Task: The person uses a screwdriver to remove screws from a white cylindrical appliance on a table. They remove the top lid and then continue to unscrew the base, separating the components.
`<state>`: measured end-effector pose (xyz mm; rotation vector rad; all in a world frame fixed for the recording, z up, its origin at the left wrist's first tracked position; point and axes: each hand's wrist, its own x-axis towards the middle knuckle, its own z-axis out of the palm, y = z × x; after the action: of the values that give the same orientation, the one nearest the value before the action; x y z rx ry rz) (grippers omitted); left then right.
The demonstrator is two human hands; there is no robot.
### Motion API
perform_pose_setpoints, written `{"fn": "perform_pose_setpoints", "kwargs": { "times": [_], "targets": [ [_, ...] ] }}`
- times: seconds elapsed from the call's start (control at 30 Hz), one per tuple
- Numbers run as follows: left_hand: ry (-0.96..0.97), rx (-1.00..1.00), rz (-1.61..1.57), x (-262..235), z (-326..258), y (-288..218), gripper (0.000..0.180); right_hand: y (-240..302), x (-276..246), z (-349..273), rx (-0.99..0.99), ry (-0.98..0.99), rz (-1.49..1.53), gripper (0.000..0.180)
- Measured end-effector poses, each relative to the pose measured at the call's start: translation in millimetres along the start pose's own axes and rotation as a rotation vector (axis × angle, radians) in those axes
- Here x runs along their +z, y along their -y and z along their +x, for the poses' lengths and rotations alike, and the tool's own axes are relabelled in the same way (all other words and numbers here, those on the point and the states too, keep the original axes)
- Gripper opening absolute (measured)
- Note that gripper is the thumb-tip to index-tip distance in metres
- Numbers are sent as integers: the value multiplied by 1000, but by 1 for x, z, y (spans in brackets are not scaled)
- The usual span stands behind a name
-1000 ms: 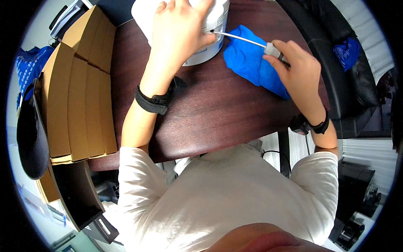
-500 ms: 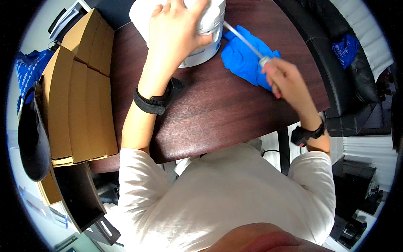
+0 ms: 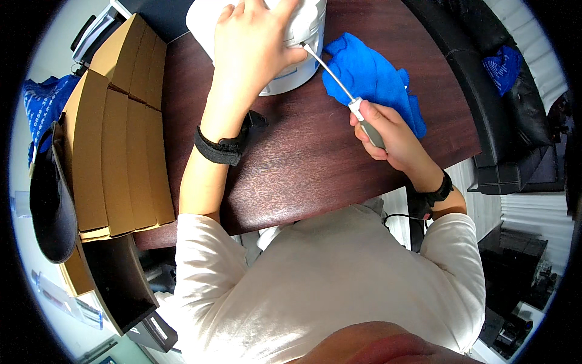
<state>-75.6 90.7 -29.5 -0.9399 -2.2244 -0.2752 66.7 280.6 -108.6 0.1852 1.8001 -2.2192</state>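
A white appliance-like tub (image 3: 203,30) stands at the far side of the table, its top cut off by the picture's edge. My left hand (image 3: 253,42) lies over its front with fingers spread, pressing on the white surface. In my right hand (image 3: 391,134) is a screwdriver (image 3: 367,124) with a white and grey-green handle and a long metal shaft. The shaft points up and left, and its tip touches or enters the gap under the tub's upper part, beside my left thumb. A crumpled blue cloth (image 3: 373,73) lies just beyond the screwdriver.
Cardboard boxes (image 3: 118,158) stand in a row along the table's left side, with a black cap (image 3: 51,194) hanging beside them. The dark wooden table (image 3: 303,170) ends close to my body. To the right is a black sofa (image 3: 485,91) with a blue bag (image 3: 503,70) on it.
My right hand has moved left and toward me, bringing the screwdriver's tip from beside the tub's right edge to the gap near my left thumb. My left hand has stayed in place.
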Motion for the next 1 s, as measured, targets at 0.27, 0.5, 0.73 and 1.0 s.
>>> {"fn": "perform_pose_setpoints", "kwargs": {
  "times": [0.27,0.5,0.73,1.0],
  "targets": [
    [5,-12,0,0,0,-1,79,-2,13,-5,99,62,219,40],
    [16,-10,26,0,0,-2,80,4,35,-11,127,178,290,45],
    [27,-5,35,-1,1,-3,78,-3,46,-5,20,92,100,38],
    [30,5,24,-2,2,-4,78,3,10,0,-525,-363,-1059,36]
  ]
}}
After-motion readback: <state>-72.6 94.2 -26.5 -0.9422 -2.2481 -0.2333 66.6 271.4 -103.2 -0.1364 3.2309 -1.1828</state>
